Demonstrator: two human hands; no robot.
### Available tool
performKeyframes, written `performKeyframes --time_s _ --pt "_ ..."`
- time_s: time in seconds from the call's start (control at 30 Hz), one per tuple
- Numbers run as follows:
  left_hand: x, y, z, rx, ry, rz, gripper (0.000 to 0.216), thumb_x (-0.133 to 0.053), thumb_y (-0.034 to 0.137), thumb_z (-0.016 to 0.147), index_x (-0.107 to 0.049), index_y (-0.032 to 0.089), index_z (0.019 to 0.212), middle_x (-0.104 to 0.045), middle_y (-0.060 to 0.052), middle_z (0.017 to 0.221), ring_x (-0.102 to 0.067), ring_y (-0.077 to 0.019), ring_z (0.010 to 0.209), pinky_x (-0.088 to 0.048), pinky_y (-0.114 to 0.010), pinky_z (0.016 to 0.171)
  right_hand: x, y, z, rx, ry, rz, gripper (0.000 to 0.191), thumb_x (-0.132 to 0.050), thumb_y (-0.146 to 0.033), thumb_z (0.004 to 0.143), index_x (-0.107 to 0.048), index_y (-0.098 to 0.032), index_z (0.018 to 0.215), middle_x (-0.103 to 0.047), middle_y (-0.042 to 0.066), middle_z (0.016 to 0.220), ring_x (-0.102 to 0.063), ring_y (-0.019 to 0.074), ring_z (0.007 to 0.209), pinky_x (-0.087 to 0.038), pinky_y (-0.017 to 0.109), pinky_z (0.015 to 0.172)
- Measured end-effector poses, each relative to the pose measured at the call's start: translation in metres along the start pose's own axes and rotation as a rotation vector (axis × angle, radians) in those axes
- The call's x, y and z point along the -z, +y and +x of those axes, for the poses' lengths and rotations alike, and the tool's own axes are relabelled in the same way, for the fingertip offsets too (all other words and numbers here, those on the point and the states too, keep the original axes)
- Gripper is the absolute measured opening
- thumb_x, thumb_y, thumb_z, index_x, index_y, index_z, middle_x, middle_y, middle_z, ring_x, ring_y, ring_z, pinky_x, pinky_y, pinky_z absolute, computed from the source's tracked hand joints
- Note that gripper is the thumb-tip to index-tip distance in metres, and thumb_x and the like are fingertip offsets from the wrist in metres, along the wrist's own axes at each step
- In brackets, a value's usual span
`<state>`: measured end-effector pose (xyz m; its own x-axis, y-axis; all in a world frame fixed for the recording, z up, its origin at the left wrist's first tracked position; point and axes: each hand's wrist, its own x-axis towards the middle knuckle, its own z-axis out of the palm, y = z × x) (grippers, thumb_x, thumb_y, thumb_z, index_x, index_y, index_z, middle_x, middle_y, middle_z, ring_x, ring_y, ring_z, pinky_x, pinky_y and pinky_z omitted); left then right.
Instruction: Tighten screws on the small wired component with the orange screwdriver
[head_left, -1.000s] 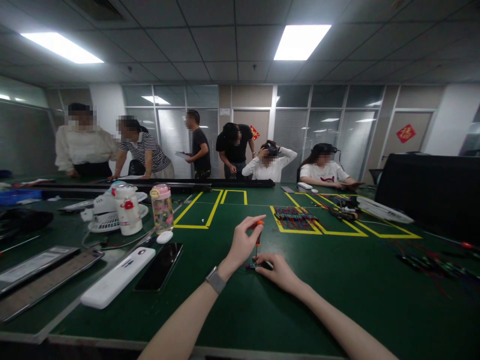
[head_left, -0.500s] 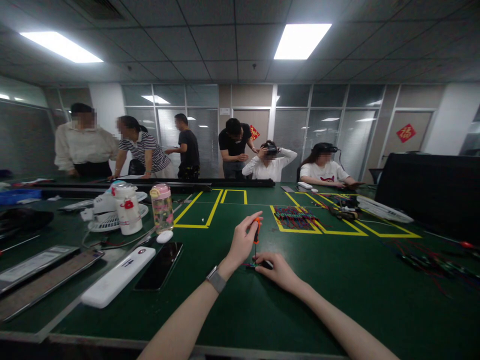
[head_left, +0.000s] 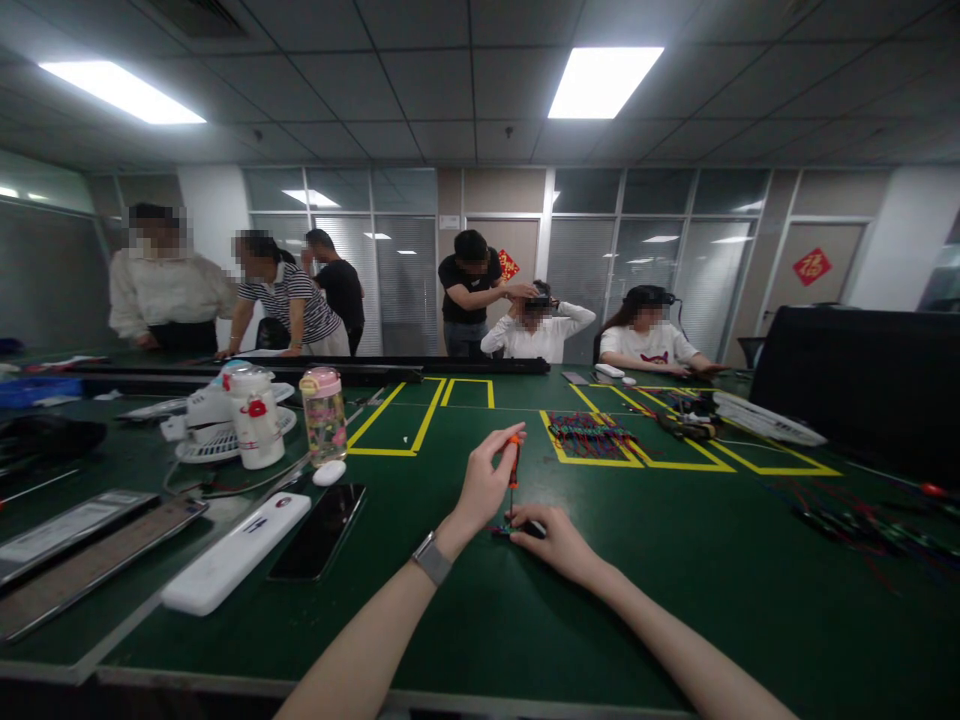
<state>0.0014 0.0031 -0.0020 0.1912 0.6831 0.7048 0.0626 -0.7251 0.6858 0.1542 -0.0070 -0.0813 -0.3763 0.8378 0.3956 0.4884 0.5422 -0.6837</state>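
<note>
Spreading across the view, 1 green table lies before 6 people, 4 on their feet and 2 seated with headsets. On it are 1 dark panel at the right, 1 long white case, 2 bunches of wired boards, 1 black phone beside the case and 2 drinking bottles. Near the middle work 2 bare hands, with 1 screwdriver and 1 small wired board between them.

Compared with 0.5 s ago, the largest change is across the table: 1 standing person in black has moved left, now partly behind the person in stripes. Another in black now reaches to the headset of the seated person in white. Both working hands and the screwdriver are in nearly the same place.

The left hand grasps the screwdriver's orange-and-black handle between thumb and fingers. The right hand, resting low on the table, has its thumb and forefinger closed about the right end of the small wired board. The screwdriver stands over that board, long axis close to vertical, handle up, shaft pointing down; whether its tip touches is too small to tell.
</note>
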Motion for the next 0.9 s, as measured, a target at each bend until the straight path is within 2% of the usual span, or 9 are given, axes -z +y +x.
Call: performKeyframes --time_s 0.27,0.37,0.47,0.57,0.63,0.7,0.77,0.9 --pt "-0.0004 -0.0009 0.0002 0.006 0.031 0.017 0.033 -0.044 0.026 0.091 -0.058 0.022 0.121 -0.060 -0.007 0.116 -0.057 -0.0177 0.106 -0.046 -0.032 0.092 0.0014 -0.0036 -0.0010 -0.004 0.001 0.008 0.009 -0.065 -0.024 0.074 -0.069 -0.018 0.079 -0.072 0.010 0.099 -0.064 0.0261 0.102 -0.047 0.039 0.092" --pt "-0.0005 -0.0004 -0.0007 -0.010 0.018 0.066 0.032 -0.048 0.026 0.090 -0.060 0.022 0.120 -0.062 -0.006 0.104 -0.059 -0.0166 0.095 -0.047 -0.031 0.087 0.0015 -0.0041 -0.0009 -0.012 0.001 0.000 0.008 -0.065 -0.023 0.074 -0.070 -0.018 0.079 -0.072 0.009 0.100 -0.065 0.0255 0.100 -0.047 0.039 0.091" --pt "-0.0009 0.0007 -0.0021 -0.038 0.048 0.178 0.026 -0.058 0.029 0.084 -0.066 0.023 0.108 -0.057 -0.004 0.094 -0.057 -0.0154 0.086 -0.046 -0.030 0.083 0.0014 -0.0052 -0.0008 -0.013 -0.002 -0.007 0.008 -0.065 -0.021 0.074 -0.070 -0.017 0.079 -0.072 0.009 0.099 -0.065 0.0247 0.098 -0.048 0.038 0.090" --pt "-0.0014 0.0024 -0.0028 -0.043 0.042 0.205 0.026 -0.054 0.031 0.087 -0.067 0.025 0.109 -0.053 -0.006 0.107 -0.056 -0.0168 0.096 -0.044 -0.032 0.092 0.0011 -0.0063 -0.0007 -0.008 -0.002 -0.011 0.007 -0.065 -0.019 0.074 -0.070 -0.017 0.078 -0.072 0.009 0.098 -0.065 0.0244 0.095 -0.048 0.037 0.089" --pt "-0.0015 0.0037 -0.0026 -0.047 -0.019 0.157 0.032 -0.043 0.029 0.092 -0.062 0.026 0.118 -0.052 -0.007 0.120 -0.054 -0.0179 0.107 -0.041 -0.034 0.098 0.0008 -0.0063 -0.0006 -0.007 -0.001 -0.012 0.006 -0.064 -0.019 0.074 -0.069 -0.017 0.077 -0.072 0.009 0.099 -0.065 0.0244 0.096 -0.048 0.036 0.088" --pt "-0.0017 0.0047 -0.0022 -0.053 -0.079 0.096 0.036 -0.037 0.026 0.095 -0.056 0.025 0.125 -0.055 -0.007 0.123 -0.052 -0.0180 0.113 -0.039 -0.034 0.101 0.0006 -0.0053 -0.0004 -0.006 0.002 -0.008 0.006 -0.065 -0.020 0.074 -0.069 -0.017 0.077 -0.072 0.009 0.099 -0.065 0.0245 0.097 -0.048 0.036 0.088" --pt "-0.0017 0.0052 -0.0020 -0.056 -0.096 0.071 0.036 -0.038 0.025 0.094 -0.055 0.024 0.126 -0.060 -0.006 0.117 -0.054 -0.0179 0.110 -0.041 -0.033 0.098 0.0005 -0.0037 -0.0004 -0.003 0.003 -0.004 0.007 -0.065 -0.020 0.074 -0.069 -0.017 0.078 -0.072 0.009 0.099 -0.065 0.0243 0.098 -0.048 0.036 0.088" --pt "-0.0015 0.0055 -0.0025 -0.045 -0.035 0.131 0.034 -0.048 0.027 0.090 -0.059 0.024 0.122 -0.062 -0.005 0.102 -0.058 -0.0169 0.094 -0.045 -0.030 0.086 0.0009 -0.0014 -0.0007 0.009 0.000 -0.010 0.007 -0.065 -0.021 0.075 -0.069 -0.018 0.079 -0.072 0.008 0.099 -0.065 0.0235 0.097 -0.048 0.036 0.089"
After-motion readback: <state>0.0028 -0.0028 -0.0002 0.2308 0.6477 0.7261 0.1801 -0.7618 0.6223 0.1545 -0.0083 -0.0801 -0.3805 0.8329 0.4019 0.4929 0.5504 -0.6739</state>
